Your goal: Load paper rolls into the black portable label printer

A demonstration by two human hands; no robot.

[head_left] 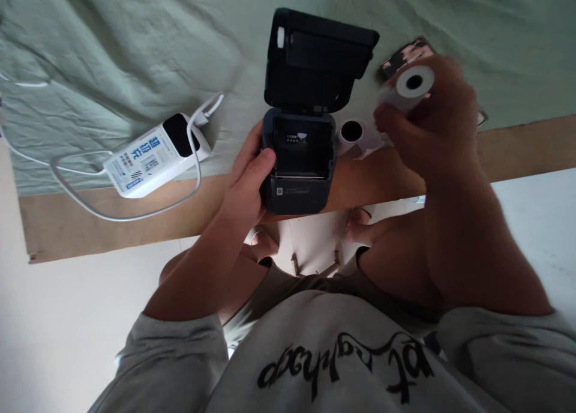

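My left hand (pixel 252 176) is closed on the left side of a dark portable label printer (pixel 299 191), thumb on its rim. The printer's lid (pixel 319 59) is swung up, and its paper bay shows no roll inside. To the right, my right hand (pixel 432 113) grips a white paper roll (pixel 414 81) in the air, its core hole facing me. A second white paper roll (pixel 355 132) lies beside the printer on the right, with a loose strip of paper by it.
A white power bank (pixel 148 158) with a dark display lies at the left, its white cable (pixel 135 218) looping past the table edge. Behind my right hand is a phone-like item with a patterned case (pixel 400 56). A green cloth (pixel 180 41) covers most of the wooden table (pixel 531 143).
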